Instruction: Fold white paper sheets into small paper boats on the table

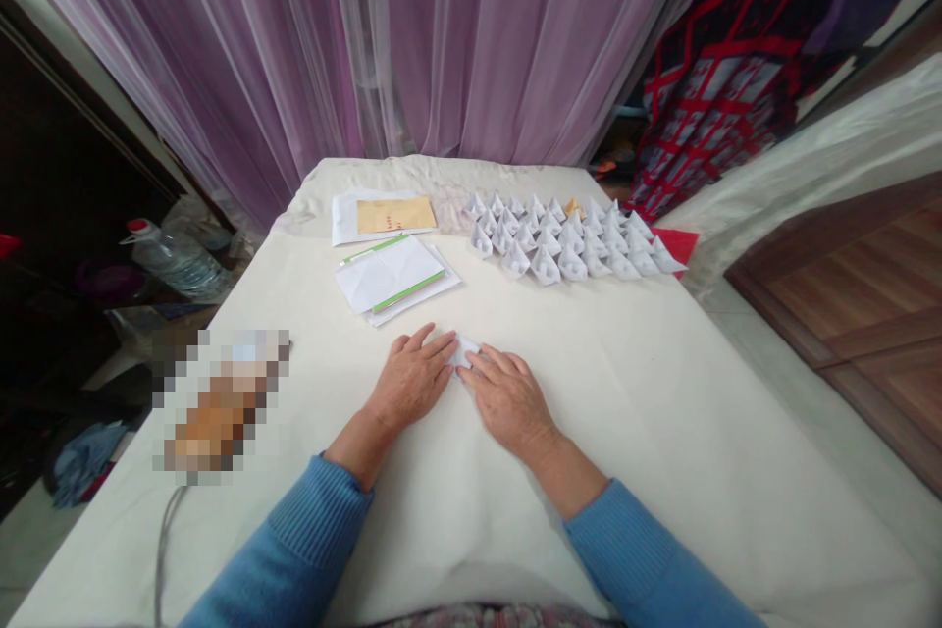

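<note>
A small folded piece of white paper point(464, 350) lies on the white-covered table between my two hands. My left hand point(413, 375) rests on its left edge, fingers stretched out and spread. From the other side, my right hand point(511, 394) lays its extended fingers over the paper's right part. Both hands are open and press down from above; their fingertips hide the paper's edges. Beyond them, at the back right, stand several rows of folded white paper pieces point(546, 265) with pointed corners. One yellowish folded piece point(574, 208) is among them.
Ahead of my left hand lies a stack of white sheets point(390, 273) with green edges. Behind it, a tan paper point(395, 215) rests on white sheets. A blurred-out object point(221, 407) with a cable point(166, 540) is at left. A water bottle point(177, 260) stands beyond the table's left edge.
</note>
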### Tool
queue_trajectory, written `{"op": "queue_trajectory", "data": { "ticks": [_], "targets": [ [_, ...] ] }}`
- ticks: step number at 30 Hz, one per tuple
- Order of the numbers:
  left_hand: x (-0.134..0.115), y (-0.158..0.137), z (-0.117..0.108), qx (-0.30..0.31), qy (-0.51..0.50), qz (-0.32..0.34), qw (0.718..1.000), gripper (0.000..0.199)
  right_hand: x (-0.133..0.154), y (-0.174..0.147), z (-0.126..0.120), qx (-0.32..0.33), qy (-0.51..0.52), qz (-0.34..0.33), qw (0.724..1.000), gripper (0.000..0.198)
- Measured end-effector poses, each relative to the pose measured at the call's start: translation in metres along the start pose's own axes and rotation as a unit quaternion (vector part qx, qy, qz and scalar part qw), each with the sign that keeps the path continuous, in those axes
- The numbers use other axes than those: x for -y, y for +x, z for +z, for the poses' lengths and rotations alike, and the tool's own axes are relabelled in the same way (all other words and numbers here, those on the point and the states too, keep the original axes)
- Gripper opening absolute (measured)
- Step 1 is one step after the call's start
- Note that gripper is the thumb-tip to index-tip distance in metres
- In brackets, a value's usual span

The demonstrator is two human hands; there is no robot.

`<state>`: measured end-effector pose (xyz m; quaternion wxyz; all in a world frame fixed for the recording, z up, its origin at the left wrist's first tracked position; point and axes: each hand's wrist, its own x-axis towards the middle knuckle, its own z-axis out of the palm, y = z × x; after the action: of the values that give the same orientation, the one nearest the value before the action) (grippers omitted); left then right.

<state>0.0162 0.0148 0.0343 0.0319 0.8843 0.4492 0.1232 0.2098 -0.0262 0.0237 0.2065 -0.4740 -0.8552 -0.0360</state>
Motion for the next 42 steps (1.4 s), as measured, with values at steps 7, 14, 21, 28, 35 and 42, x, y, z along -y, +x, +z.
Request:
{"op": "queue_trajectory", "data": {
  "ticks": [7, 14, 21, 28, 35, 42],
  "targets": [
    [-0.003, 0.004, -0.001, -0.002, 0.012, -0.013, 1.0, 0.039, 0.0, 0.0, 0.002, 0.006, 0.006, -0.001, 1.0, 0.03],
    [-0.004, 0.009, 0.0, -0.001, 0.017, -0.03, 0.999, 0.04, 0.002, 0.0, 0.002, 0.009, 0.004, 0.007, 1.0, 0.031],
    [-0.004, 0.01, 0.003, -0.001, 0.015, -0.046, 0.999, 0.04, 0.003, 0.003, 0.003, 0.021, 0.007, 0.021, 1.0, 0.033],
    [-0.005, 0.009, 0.003, -0.002, 0.013, -0.048, 0.999, 0.042, 0.003, 0.01, 0.002, 0.039, 0.01, 0.054, 0.998, 0.039],
    [-0.004, 0.008, 0.008, -0.011, 0.04, -0.057, 0.998, 0.05, -0.003, 0.024, 0.002, 0.083, -0.002, 0.063, 0.995, 0.044],
    [-0.002, 0.009, 0.01, -0.007, 0.057, -0.087, 0.995, 0.055, -0.004, 0.022, 0.005, 0.091, -0.028, 0.077, 0.992, 0.05]
  ]
}}
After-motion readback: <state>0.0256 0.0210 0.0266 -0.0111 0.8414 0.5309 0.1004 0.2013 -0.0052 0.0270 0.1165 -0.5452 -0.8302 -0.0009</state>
